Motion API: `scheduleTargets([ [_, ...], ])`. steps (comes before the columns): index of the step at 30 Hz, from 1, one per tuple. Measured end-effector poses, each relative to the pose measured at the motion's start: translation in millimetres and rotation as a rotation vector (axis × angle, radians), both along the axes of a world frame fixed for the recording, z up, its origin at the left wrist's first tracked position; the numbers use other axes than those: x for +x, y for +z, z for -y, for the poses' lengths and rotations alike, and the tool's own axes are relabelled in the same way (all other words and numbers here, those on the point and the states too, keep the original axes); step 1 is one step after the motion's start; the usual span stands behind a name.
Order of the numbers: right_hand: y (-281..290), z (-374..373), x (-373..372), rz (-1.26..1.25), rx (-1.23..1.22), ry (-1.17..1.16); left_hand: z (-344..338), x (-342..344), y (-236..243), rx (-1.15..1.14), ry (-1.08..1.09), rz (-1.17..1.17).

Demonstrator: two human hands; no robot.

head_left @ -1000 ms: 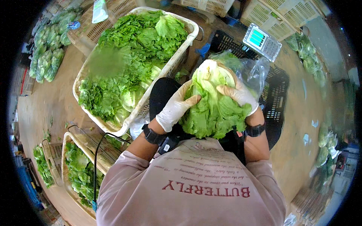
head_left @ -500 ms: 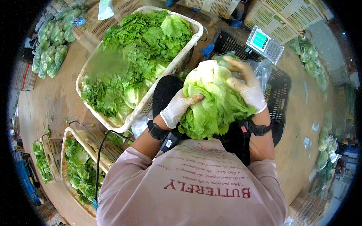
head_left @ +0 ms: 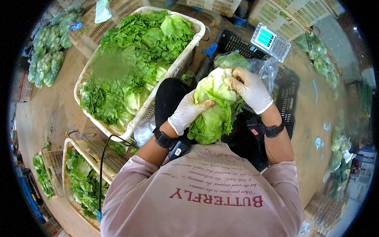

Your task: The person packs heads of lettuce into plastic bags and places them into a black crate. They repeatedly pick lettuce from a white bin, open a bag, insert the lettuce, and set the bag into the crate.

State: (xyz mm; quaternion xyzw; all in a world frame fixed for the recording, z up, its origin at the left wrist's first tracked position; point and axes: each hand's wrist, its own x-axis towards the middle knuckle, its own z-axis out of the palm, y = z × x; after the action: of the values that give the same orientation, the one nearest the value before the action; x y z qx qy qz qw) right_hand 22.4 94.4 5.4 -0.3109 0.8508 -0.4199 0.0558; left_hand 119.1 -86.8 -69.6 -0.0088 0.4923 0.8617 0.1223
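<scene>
A light green head of lettuce (head_left: 213, 112) is held in front of my chest, over my dark trousers. My left hand (head_left: 187, 112), in a white glove, grips its left side. My right hand (head_left: 248, 89), also gloved, presses on its upper right part. A clear plastic bag (head_left: 266, 69) with some green leaves in it lies just beyond my right hand, on a black crate (head_left: 290, 91). Each wrist wears a black band.
A large white crate (head_left: 195, 29) full of lettuce stands at my left front. A small scale (head_left: 270, 41) sits on the black crate's far edge. A lower white basket (head_left: 85, 148) of greens is at my left. Bagged lettuce (head_left: 45, 61) lies on the floor far left and far right.
The lettuce has been squeezed from a spread, open shape into a tighter head. My right hand has moved from its right edge onto its top, and my left hand has shifted slightly along its side.
</scene>
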Motion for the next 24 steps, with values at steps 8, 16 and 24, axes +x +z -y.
scheduleTargets([
  [8, 18, -9, -18, 0.707, 0.029, 0.136, 18, 4, -5, 0.086, -0.139, 0.097],
  [16, 37, -49, -67, 0.929, -0.945, -0.040, 19, 10, -15, 0.192, -0.148, 0.209],
  [24, 67, 83, 17, 0.028, -0.489, 0.188, 4, 9, -17, 0.205, 0.220, 0.300],
])
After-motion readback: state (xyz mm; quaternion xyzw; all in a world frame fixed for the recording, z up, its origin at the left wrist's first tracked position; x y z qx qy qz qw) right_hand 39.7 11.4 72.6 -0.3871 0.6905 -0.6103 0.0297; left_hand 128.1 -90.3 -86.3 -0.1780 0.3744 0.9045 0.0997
